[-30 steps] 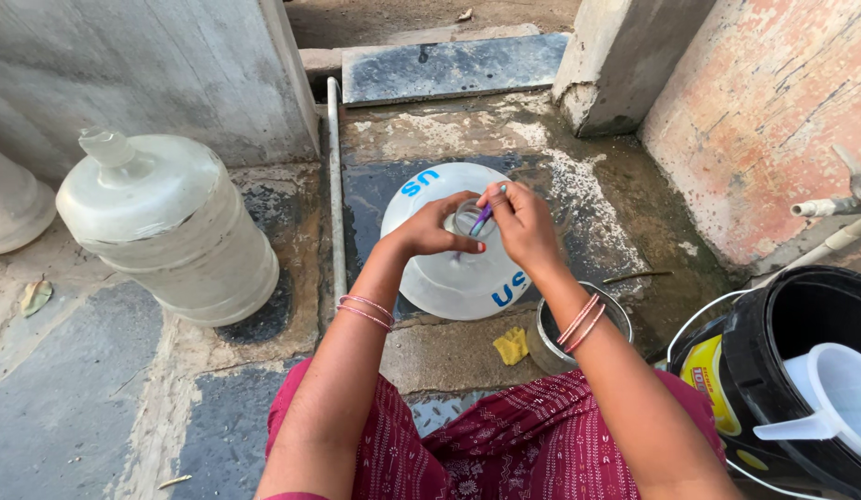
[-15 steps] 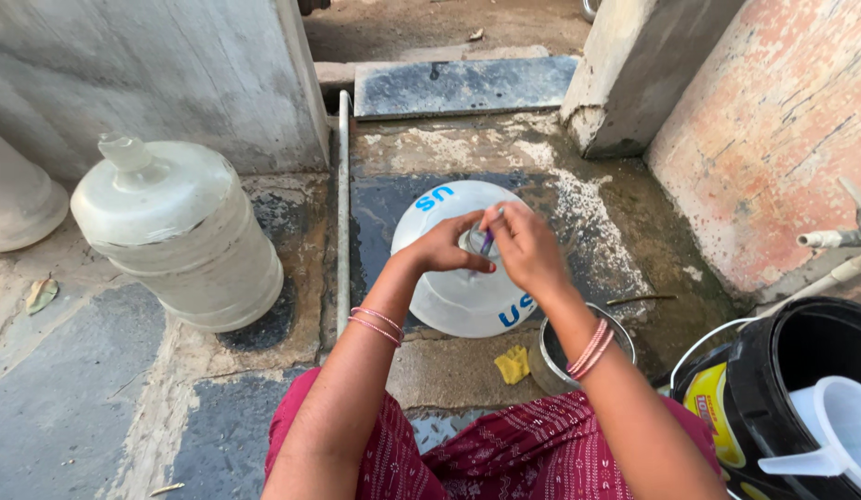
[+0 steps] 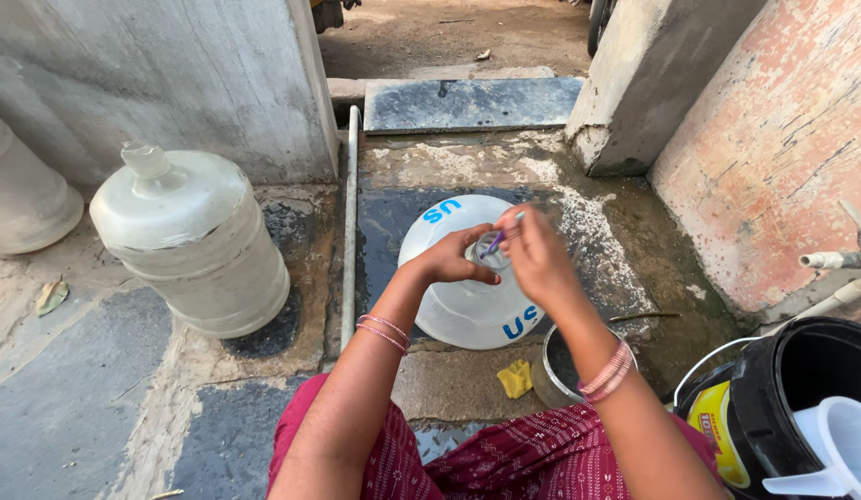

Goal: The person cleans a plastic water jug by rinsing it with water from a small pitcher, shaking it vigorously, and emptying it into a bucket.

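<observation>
The neck of the white water jar (image 3: 467, 306) is gripped by the left hand (image 3: 453, 264); a thin brush (image 3: 501, 238) is pinched by the right hand (image 3: 537, 259). At four o'clock, the steel bowl (image 3: 558, 375) could be knocked if the jar tips.

Grey concrete wall (image 3: 152, 74) at upper left; reddish plaster wall (image 3: 773, 139) at right; wet, patchy stone floor (image 3: 87, 407) below; daylight throughout.
</observation>
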